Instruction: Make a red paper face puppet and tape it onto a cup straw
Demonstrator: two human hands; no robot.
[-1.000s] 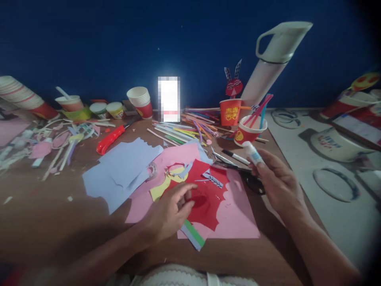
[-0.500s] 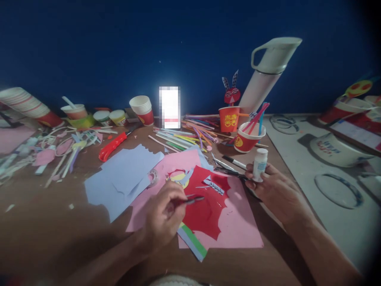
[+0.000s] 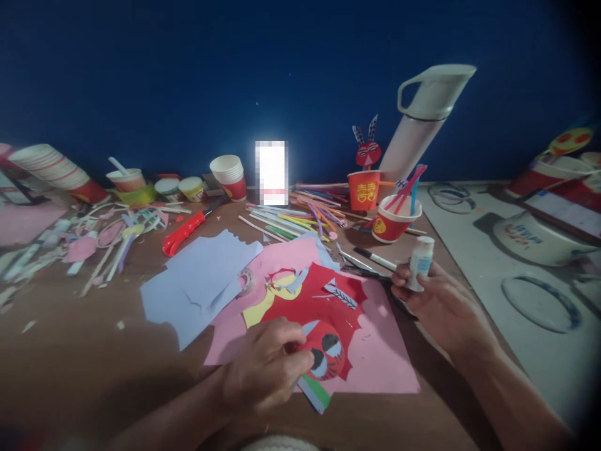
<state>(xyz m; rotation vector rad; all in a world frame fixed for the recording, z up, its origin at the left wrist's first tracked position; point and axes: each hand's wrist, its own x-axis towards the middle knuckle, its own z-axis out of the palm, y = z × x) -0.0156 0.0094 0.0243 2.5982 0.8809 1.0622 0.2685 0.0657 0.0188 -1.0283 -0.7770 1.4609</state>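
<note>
Between its thumb and fingers, my left hand (image 3: 272, 363) pinches a red paper face (image 3: 328, 357) with black and pale eyes, its front turned up. My right hand (image 3: 441, 307) holds a small white bottle (image 3: 421, 263) upright, over the right part of the papers. Under my left hand lie red paper (image 3: 300, 300) with a jagged edge, yellow paper (image 3: 256, 313) and a large pink sheet (image 3: 389, 363). A patterned pale strip (image 3: 342, 294) rests on the red paper. Beside them on the left is a light blue sheet (image 3: 197, 282).
Red-handled scissors (image 3: 183, 232), straws (image 3: 282, 219) and stacked cups (image 3: 228, 175) stand or lie behind the papers. Farther right are a red cup (image 3: 365, 191), a cup with straws (image 3: 392, 222) and a tall flask (image 3: 417, 131). Scraps and sticks (image 3: 107, 244) cover the left side.
The red paper face in my left hand has turned from edge-on to face up, and that hand has moved slightly lower. My right hand and the bottle sit slightly farther right in view.
</note>
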